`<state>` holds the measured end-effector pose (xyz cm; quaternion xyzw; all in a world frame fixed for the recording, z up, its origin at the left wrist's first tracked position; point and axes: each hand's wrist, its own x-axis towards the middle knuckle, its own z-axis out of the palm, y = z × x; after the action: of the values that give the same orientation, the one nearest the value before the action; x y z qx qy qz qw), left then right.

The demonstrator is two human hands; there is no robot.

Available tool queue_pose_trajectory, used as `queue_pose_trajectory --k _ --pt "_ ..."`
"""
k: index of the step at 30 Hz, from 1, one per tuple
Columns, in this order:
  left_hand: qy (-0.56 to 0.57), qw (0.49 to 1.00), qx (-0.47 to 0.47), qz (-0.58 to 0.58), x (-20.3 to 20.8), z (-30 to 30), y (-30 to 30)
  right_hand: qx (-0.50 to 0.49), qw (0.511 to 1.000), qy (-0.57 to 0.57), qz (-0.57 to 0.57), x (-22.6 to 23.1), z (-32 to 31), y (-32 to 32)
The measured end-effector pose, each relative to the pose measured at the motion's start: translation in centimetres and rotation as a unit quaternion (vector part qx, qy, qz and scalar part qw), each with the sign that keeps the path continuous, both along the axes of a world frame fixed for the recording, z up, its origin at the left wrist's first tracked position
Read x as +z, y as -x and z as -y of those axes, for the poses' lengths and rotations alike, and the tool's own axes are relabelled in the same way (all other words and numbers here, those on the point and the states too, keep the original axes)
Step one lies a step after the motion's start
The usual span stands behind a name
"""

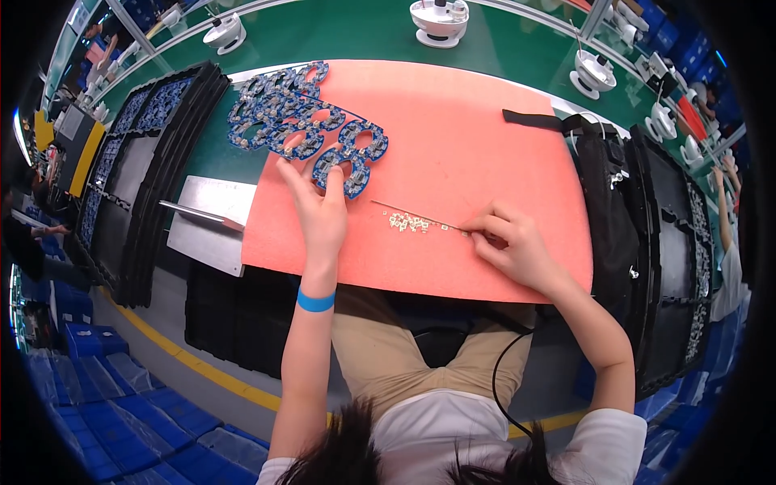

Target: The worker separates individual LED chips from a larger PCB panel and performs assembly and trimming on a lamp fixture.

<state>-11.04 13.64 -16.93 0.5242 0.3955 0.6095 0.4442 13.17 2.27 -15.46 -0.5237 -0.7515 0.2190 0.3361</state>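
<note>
My left hand (318, 206) grips a blue circuit board (354, 157) shaped like a figure eight, its thumb on the near loop and the other fingers partly hidden. Beyond it, several similar blue boards (279, 109) lie in a cluster that overlaps the far left of the pink mat (477, 145). My right hand (511, 244) is closed in a pinch on one end of a thin, dark stick (392, 206), which slants low over the mat. Just below the stick sits a loose pile of tiny pale square parts (406, 223).
Stacked black trays (149, 186) with blue boards stand at left; more black trays (667, 218) are at right, beside a black bag (602, 194). A metal bracket (212, 217) adjoins the mat's left edge. White devices (440, 23) stand on the green surface behind.
</note>
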Motion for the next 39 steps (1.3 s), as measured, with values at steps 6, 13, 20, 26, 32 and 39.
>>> queue_pose_trajectory --k 6,13,20,26,32,39 --pt "-0.002 1.0 0.001 -0.011 0.2 0.2 -0.5 0.012 1.0 0.013 -0.019 -0.1 0.8 -0.2" --pt "-0.014 1.0 0.022 -0.002 0.4 0.6 -0.8 0.028 0.999 0.009 -0.028 -0.2 1.3 -0.2" --pt "0.015 1.0 0.009 0.009 0.5 0.9 -0.9 -0.029 0.999 0.012 -0.01 0.2 1.2 -0.3" --pt "0.023 1.0 0.014 0.014 0.3 0.8 -1.0 0.011 1.0 0.021 -0.018 0.0 1.4 -0.1" --pt "0.005 1.0 0.009 0.009 -0.1 0.4 -0.8 0.034 0.999 0.018 -0.024 0.2 1.4 -0.1" --pt "0.015 1.0 0.016 -0.011 -0.9 0.8 0.2 0.047 0.999 -0.011 -0.023 -1.0 1.7 0.7"
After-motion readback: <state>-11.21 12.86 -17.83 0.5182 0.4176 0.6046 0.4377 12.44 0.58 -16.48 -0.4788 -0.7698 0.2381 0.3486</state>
